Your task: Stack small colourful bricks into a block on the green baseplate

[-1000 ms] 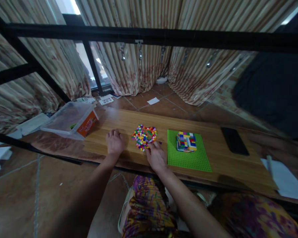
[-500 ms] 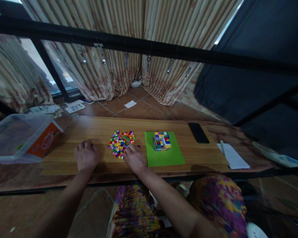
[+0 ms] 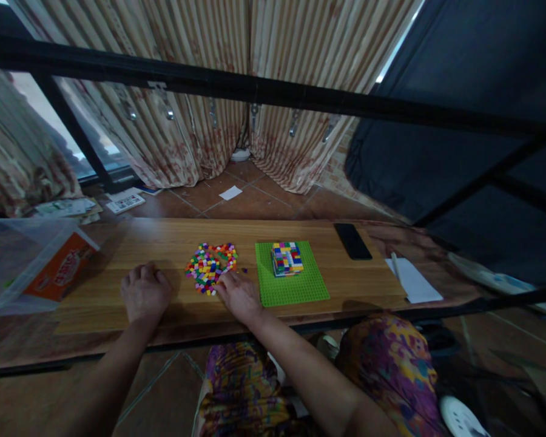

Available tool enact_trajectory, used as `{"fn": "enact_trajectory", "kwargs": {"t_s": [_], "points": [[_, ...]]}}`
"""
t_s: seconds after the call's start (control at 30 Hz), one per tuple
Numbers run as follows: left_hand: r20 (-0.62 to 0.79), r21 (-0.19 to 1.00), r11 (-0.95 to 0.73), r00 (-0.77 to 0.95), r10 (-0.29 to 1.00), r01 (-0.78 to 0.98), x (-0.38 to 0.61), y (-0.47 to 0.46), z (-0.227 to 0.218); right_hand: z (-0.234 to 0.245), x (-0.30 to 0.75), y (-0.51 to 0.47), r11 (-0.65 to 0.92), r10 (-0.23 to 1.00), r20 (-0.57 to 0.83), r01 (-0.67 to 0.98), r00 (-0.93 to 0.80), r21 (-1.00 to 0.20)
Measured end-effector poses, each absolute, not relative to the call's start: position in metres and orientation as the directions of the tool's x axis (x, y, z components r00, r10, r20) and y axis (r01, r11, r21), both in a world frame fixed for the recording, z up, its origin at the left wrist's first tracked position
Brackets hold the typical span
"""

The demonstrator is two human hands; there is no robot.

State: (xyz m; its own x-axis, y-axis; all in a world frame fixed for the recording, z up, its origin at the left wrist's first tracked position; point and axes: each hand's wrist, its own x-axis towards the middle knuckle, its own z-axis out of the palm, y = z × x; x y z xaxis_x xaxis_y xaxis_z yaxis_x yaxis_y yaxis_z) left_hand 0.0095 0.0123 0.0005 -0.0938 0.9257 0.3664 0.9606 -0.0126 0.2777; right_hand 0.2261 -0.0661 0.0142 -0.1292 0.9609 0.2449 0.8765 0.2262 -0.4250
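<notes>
A pile of small colourful building bricks (image 3: 205, 267) lies loose on the wooden board (image 3: 118, 243). My right hand (image 3: 240, 296) reaches the pile's near right edge, its fingers drawn together among the bricks; what they hold, if anything, is too small to see. To the left of the pile, my left hand (image 3: 145, 294) rests on the board with its fingers curled and nothing visible in them. Right of the pile is a green baseplate (image 3: 295, 291), bearing a square, multicoloured brick block (image 3: 287, 260) near its upper middle.
At the left end stands a clear plastic box (image 3: 13, 255) with an orange label. A black phone (image 3: 353, 241) lies at the board's right, beyond it white paper (image 3: 416, 280) with a pen (image 3: 395, 266). A dark metal bar (image 3: 255, 88) crosses above.
The whole view has shifted, so the board and its things sit further left. My right hand stays at the pile's edge, with only a slight shift of the fingers; my left hand rests as before.
</notes>
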Motion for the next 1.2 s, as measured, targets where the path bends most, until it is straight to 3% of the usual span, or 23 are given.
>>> {"fn": "enact_trajectory", "kwargs": {"t_s": [0.13, 0.23, 0.37, 0.47, 0.53, 0.8, 0.9, 1.03, 1.2], "points": [[0.382, 0.249, -0.014, -0.085, 0.92, 0.968, 0.01, 0.012, 0.0, 0.012, 0.228, -0.066, 0.266, 0.954, 0.26, 0.824, -0.15, -0.5], [0.378, 0.25, 0.001, -0.099, 0.92, 0.968, 0.012, 0.011, 0.002, 0.012, 0.23, -0.07, 0.24, 0.955, 0.292, 0.717, -0.053, -0.655], [0.355, 0.254, 0.03, -0.122, 0.927, 0.967, 0.014, 0.01, 0.005, 0.014, 0.232, -0.077, 0.132, 0.947, 0.222, 0.35, 0.231, -0.927], [0.33, 0.249, 0.055, -0.138, 0.934, 0.967, 0.015, 0.009, 0.007, 0.02, 0.238, -0.086, 0.12, 0.924, 0.143, 0.086, 0.355, -0.989], [0.315, 0.257, 0.058, -0.14, 0.939, 0.965, 0.016, 0.009, 0.008, 0.025, 0.246, -0.094, 0.138, 0.911, 0.131, 0.011, 0.392, -0.99], [0.32, 0.269, 0.055, -0.143, 0.936, 0.961, 0.014, 0.011, 0.006, 0.039, 0.338, -0.121, 0.105, 0.797, 0.137, 0.088, 0.588, -0.991], [0.34, 0.274, 0.037, -0.132, 0.931, 0.961, 0.013, 0.011, 0.004, 0.039, 0.377, -0.12, 0.027, 0.745, 0.154, 0.202, 0.649, -0.979], [0.354, 0.283, 0.008, -0.112, 0.929, 0.959, 0.011, 0.011, 0.002, 0.04, 0.404, -0.115, -0.034, 0.749, 0.204, 0.345, 0.63, -0.938], [0.368, 0.275, -0.004, -0.101, 0.924, 0.961, 0.012, 0.011, 0.002, 0.036, 0.406, -0.106, 0.001, 0.77, 0.258, 0.403, 0.584, -0.915]]}}
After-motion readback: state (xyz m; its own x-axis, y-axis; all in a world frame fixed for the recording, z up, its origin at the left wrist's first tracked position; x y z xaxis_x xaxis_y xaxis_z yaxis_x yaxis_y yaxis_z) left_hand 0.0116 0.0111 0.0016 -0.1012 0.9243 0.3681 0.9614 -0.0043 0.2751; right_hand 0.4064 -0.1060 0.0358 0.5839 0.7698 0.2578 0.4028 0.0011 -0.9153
